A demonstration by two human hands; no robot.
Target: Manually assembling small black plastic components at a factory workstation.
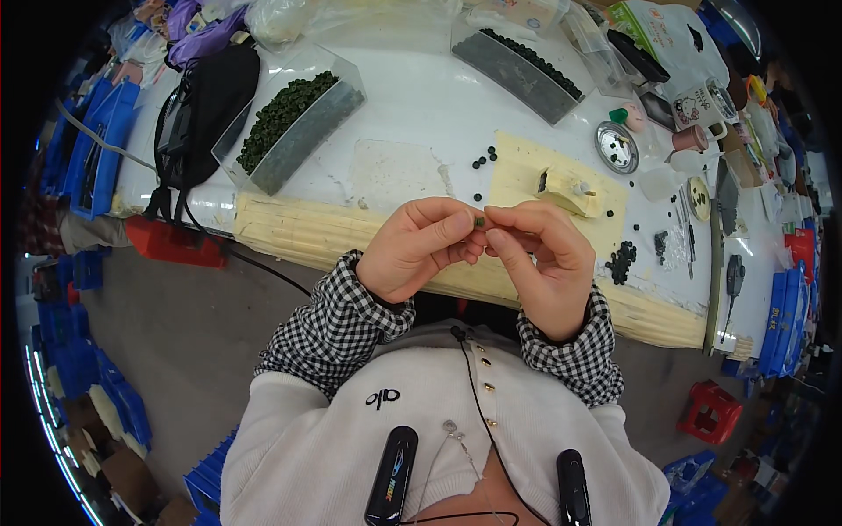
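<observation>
The left hand (421, 248)'s grip pinches a small green piece (479, 223) between thumb and forefinger, above the near edge of a white surface (395, 101). The right hand (551, 263)'s fingertips are just beside it; I cannot tell whether that grip holds it too. Beyond are a pale yellow mat (511, 175), a pile of small black pieces (621, 263) near it, and, farther off, two bins (309, 138) of dark pieces.
</observation>
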